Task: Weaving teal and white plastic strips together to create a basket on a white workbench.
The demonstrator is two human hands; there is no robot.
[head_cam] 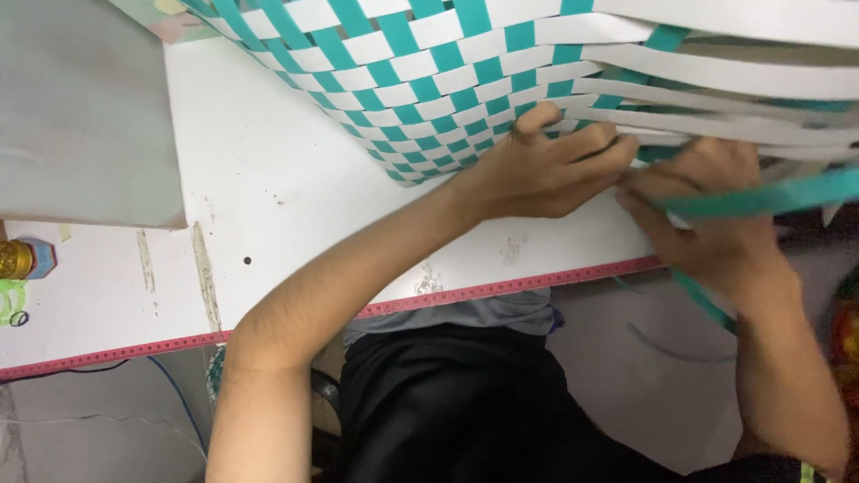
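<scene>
A: Hands?
B: Two. Left hand (pixel 546 165), fingers together, pressing the basket (pixel 429 80) at 12 o'clock. Right hand (pixel 707 215) pinching one teal strip (pixel 769 197).
A: Baskets?
B: One, on table (pixel 268 179).

White desk (pixel 268 170), surface scuffed and stained, small dark spot near the front. Pink measuring tape (pixel 501 288) fixed along the front edge. Grey board (pixel 80 107) lies over the desk's far left corner. Gold-capped bottle (pixel 20 259) at the left edge. Below the desk: grey floor (pixel 626 376), a blue cable (pixel 174 398) trailing down. Light even, soft shadows.
</scene>
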